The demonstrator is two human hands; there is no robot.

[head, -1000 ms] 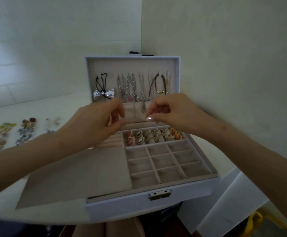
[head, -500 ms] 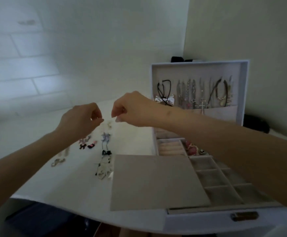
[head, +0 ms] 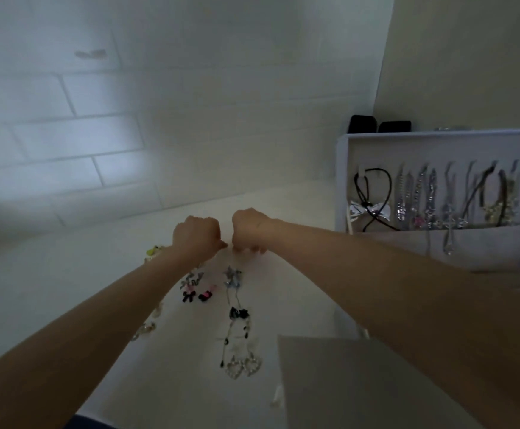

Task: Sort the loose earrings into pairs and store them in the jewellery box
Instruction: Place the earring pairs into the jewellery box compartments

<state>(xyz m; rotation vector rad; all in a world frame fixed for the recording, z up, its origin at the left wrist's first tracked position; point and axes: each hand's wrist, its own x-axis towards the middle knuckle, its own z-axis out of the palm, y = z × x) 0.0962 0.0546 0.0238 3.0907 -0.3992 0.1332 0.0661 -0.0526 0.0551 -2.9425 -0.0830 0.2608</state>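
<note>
Both curled, our left grip (head: 197, 237) and right grip (head: 250, 232) have swung from the jewellery box (head: 343, 181) to the loose earrings (head: 232, 278) on the table (head: 67, 274), likely fetching another pair; whether they hold anything, we cannot tell.

Your white table (head: 67, 289) carries loose earrings in rows: hearts (head: 243, 366) nearest you, a black pair (head: 238, 313) beyond them, then a blue pair (head: 232, 277). Pink-and-black bows (head: 197, 295) lie left of the blue pair. The open box (head: 438, 144) stands at the right, with its grey panel (head: 361, 382) just beside the hearts.
</note>
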